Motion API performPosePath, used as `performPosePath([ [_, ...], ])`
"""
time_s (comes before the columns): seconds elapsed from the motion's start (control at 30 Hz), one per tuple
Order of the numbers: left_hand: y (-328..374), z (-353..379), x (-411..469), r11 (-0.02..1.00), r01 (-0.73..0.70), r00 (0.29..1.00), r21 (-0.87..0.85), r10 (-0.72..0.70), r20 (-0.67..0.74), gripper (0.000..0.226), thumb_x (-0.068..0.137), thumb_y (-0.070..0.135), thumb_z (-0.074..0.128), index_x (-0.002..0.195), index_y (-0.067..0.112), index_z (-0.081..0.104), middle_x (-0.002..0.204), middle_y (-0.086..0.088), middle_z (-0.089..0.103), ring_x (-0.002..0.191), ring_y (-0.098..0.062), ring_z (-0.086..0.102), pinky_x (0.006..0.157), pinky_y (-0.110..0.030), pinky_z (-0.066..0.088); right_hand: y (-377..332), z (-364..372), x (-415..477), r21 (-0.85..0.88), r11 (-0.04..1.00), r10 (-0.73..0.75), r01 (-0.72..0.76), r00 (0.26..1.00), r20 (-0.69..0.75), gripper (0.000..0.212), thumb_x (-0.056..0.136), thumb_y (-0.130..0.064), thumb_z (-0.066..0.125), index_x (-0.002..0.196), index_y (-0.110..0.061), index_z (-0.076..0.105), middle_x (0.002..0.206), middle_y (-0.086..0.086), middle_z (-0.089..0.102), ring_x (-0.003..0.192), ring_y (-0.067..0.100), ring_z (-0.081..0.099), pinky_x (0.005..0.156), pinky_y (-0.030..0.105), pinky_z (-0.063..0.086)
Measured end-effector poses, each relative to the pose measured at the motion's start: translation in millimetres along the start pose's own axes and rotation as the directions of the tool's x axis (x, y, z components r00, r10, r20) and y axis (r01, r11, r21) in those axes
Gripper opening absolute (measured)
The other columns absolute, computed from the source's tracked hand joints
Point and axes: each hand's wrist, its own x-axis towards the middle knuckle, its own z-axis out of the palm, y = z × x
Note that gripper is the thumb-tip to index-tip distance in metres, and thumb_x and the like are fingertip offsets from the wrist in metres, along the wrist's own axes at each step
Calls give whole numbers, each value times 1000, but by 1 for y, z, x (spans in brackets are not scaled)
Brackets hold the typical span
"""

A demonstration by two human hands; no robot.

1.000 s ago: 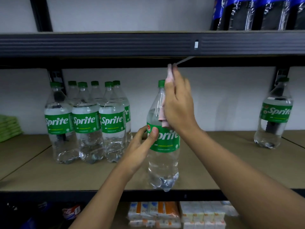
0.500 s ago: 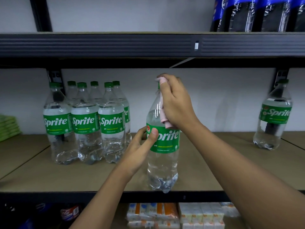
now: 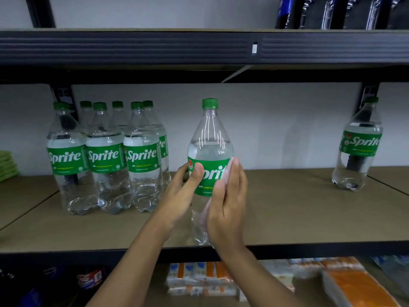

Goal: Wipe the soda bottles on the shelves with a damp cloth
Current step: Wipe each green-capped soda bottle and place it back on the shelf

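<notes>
A clear Sprite bottle (image 3: 210,138) with a green cap and label stands near the front edge of the middle shelf (image 3: 287,218). My left hand (image 3: 183,191) grips its label from the left, thumb across the front. My right hand (image 3: 228,204) presses a pale pink cloth (image 3: 230,167) against the bottle's right side, over the label and lower body. Most of the cloth is hidden under my palm.
A cluster of several Sprite bottles (image 3: 106,158) stands at the left of the shelf, and a single one (image 3: 358,147) at the far right. Dark bottles (image 3: 345,12) line the shelf above. Green cloths (image 3: 7,167) lie stacked at the far left. Packaged goods (image 3: 221,278) fill the shelf below.
My right hand slid the cloth down from the bottle's cap and neck to its label and lower body. The green cap is now uncovered. My left hand kept its grip.
</notes>
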Motion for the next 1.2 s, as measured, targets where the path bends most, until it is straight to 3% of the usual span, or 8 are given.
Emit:
performPosePath([
  [0.2,-3,-2,0,998,4,1000,67,-3,-21,84,67,102,48,135,54,55,134,22,65,131,-11,59,113,-55,42,-8,-4,13,58,990,128,-131,990,56,54,108,-56,22,160,-44,17,151,-10,40,138,11,45,112,42,43],
  [0.33,-3,-1,-2,997,-19,1000,72,20,-16,82,69,101,46,136,54,54,135,24,64,129,-5,59,112,-55,45,-25,-1,51,75,992,104,-106,994,31,52,108,-50,27,159,-40,25,153,-12,37,136,2,44,105,18,39],
  [0.5,-9,1,0,998,-4,998,57,7,-63,86,65,103,46,135,53,54,135,19,65,130,-13,59,113,-57,42,5,-7,-4,29,995,96,-100,988,118,52,110,-50,25,160,-46,12,154,-12,34,137,16,49,110,46,47],
  [0.63,-12,8,-4,996,-71,991,49,76,-112,73,79,85,49,135,38,57,124,20,67,121,0,62,107,-28,48,16,-32,-25,16,975,212,-222,948,238,50,111,-42,28,160,-40,17,135,-49,29,131,-23,31,105,2,25],
  [0.7,-17,12,-11,992,-117,985,44,122,-125,74,82,69,50,142,27,53,125,20,65,115,10,61,97,-12,49,17,-46,-15,-27,964,260,-263,927,270,48,110,-41,29,158,-38,26,130,-48,31,126,-28,31,99,-4,21],
  [0.77,-25,14,-15,990,-138,982,30,140,-127,74,84,61,52,147,22,49,128,20,63,110,17,60,93,-7,49,20,-62,0,-171,959,268,-225,916,297,47,110,-44,26,157,-39,31,131,-35,41,123,-22,36,100,1,25],
  [0.9,-31,13,-19,991,-130,985,12,131,-112,83,82,62,52,154,22,42,136,17,61,110,22,57,92,-4,47,38,-92,23,-637,769,295,59,851,435,49,108,-47,23,156,-40,28,138,1,49,120,25,50,99,43,44],
  [1.2,-24,13,-23,991,-113,986,66,120,-114,78,82,64,49,152,30,45,124,28,62,104,26,56,98,-20,45,88,-106,21,-793,578,574,195,593,564,46,108,-50,26,149,-38,42,155,3,40,135,34,42,107,48,34],
])
